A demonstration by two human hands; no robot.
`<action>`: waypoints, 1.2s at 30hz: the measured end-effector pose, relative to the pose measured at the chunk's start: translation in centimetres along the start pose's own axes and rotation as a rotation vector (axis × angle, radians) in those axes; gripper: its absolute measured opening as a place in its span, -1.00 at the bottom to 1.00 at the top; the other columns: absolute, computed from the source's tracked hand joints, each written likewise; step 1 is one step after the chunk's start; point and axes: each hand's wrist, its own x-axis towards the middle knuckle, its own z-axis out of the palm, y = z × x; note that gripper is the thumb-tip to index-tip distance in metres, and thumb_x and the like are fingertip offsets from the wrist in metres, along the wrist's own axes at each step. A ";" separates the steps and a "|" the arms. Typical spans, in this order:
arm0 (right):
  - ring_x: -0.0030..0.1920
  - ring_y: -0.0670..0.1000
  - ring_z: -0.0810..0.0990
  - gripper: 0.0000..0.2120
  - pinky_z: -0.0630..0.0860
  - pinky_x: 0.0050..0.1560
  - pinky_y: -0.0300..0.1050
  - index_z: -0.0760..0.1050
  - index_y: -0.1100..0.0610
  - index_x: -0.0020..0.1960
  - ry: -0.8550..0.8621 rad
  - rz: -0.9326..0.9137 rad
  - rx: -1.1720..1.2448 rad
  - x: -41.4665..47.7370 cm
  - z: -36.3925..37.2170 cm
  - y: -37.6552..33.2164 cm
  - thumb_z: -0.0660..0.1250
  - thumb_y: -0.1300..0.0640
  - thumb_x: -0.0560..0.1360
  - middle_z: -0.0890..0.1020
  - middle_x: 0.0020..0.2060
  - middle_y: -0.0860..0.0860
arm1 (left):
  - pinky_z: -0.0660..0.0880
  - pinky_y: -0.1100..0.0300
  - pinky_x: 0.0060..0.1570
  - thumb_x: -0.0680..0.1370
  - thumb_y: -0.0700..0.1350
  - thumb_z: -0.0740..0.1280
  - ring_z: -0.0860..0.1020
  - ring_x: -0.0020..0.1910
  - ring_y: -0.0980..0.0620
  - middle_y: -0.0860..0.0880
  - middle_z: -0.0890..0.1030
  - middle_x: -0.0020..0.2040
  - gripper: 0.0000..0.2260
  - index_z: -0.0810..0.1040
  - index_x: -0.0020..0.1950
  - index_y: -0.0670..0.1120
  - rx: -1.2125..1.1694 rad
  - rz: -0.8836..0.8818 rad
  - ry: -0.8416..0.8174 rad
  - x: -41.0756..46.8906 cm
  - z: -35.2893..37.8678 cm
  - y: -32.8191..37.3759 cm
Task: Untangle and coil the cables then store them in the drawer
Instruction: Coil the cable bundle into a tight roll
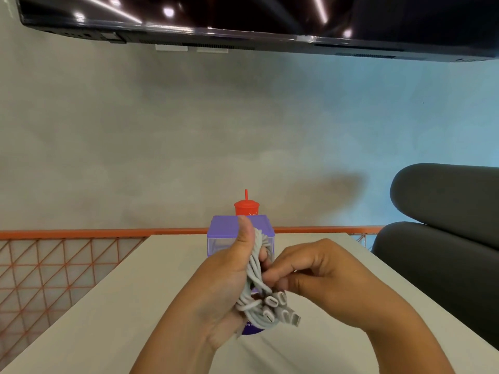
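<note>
A bundle of white cables (256, 268) with several plug ends hanging at the bottom is held above the table. My left hand (226, 282) grips the bundle, thumb up along its top. My right hand (310, 271) pinches strands at the bundle's right side with curled fingers. Behind the hands stands a small purple drawer box (224, 230) with a clear front; my hands hide most of it.
A red cup with a straw (246, 206) stands behind the purple box. The white table (108, 306) has an orange wire rail (67, 255) at the left and back. Dark cushions (445, 225) lie to the right. A dark screen (243, 17) hangs on the wall above.
</note>
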 end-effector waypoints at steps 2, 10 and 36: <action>-0.16 -0.14 0.63 -0.72 0.50 -0.11 -0.29 0.67 0.00 -0.17 -0.050 0.015 -0.011 -0.1 0.1 0.0 0.25 0.29 0.35 0.68 -0.24 -0.13 | 0.44 0.21 -0.39 0.10 0.40 0.16 0.48 -0.47 -0.06 -0.12 0.51 -0.45 -0.45 0.49 -0.48 -0.10 0.146 0.078 0.061 0.0 -0.2 0.2; -0.41 -0.15 0.60 -0.78 0.49 -0.33 -0.32 0.56 -0.04 -0.41 0.200 0.042 -0.105 1.3 2.3 -0.7 0.50 0.17 0.34 0.67 -0.39 -0.07 | 0.59 -0.05 0.01 0.12 0.46 0.11 0.68 -0.22 -0.11 -0.13 0.69 -0.28 -0.35 0.66 -0.32 -0.06 0.407 0.231 0.133 0.2 -1.1 -0.1; 0.22 -0.18 0.49 -0.38 0.45 0.24 -0.19 0.46 -0.11 0.26 0.000 0.048 0.012 1.3 1.4 3.0 0.26 0.34 0.27 0.58 0.17 -0.18 | 0.52 0.23 -0.47 -0.01 0.02 0.64 0.43 -0.56 0.10 0.03 0.40 -0.50 -0.58 0.48 -0.40 -0.10 -0.646 0.129 -0.249 0.7 -2.1 1.0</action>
